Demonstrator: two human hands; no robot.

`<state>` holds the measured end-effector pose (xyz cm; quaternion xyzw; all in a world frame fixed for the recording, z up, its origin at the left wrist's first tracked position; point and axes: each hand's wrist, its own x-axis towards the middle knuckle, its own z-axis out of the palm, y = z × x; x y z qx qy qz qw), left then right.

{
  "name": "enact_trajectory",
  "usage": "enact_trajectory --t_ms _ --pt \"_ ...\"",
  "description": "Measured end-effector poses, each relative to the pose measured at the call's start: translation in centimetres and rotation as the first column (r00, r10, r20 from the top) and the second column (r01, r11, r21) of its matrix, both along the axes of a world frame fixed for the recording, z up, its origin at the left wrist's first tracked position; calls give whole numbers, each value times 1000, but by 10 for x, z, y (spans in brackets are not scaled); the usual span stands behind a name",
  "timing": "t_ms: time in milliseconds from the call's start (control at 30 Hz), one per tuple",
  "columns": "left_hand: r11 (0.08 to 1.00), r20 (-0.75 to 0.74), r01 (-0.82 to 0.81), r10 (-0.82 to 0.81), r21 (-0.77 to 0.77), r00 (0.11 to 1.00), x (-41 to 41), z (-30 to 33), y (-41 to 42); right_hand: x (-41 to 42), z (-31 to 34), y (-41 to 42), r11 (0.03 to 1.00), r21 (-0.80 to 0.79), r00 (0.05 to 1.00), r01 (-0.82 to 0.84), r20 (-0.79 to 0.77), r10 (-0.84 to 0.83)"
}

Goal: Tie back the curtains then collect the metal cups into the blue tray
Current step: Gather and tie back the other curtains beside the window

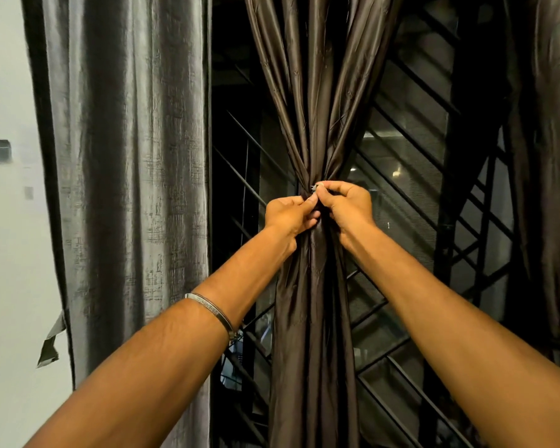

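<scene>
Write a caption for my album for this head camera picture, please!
Both hands, left and right, pinch a small clasp on the gathered brown curtain.

White wall (7, 253), barred dark window (401, 202).

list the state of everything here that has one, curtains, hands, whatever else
brown curtain: gathered into a tight bunch at mid-height
grey curtain: hanging straight, not tied
curtain at right edge: hanging, bunched near the bottom
left hand: gripping the brown curtain's gathered waist
right hand: pinching a small shiny fastener at the gather
bracelet: worn on left forearm
</scene>
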<state>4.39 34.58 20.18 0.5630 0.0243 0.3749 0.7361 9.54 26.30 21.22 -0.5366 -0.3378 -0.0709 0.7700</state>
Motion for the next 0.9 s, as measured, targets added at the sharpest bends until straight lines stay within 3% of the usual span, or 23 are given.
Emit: enact_trajectory --t_ms 133,300,567,733,800,900 --pt "1000 -3 -27 27 6 1000 2 -1 1 3 -2 7 982 -73 980 171 115 -163" --pt "995 -21 -44 46 93 999 7 -2 1 -7 -12 9 851 -60 833 521 252 -492" --pt "974 -18 -119 125 190 992 10 -6 8 -10 -14 11 725 -50 700 687 311 -642" --pt "955 0 -162 168 249 986 9 -9 14 -3 -14 8 749 3 667 662 454 -591" --pt "908 33 -242 246 342 969 10 -10 18 -1 -15 8 742 7 641 670 499 -584" --pt "717 104 -416 438 560 893 10 -9 26 2 -12 3 740 -10 621 673 551 -557"
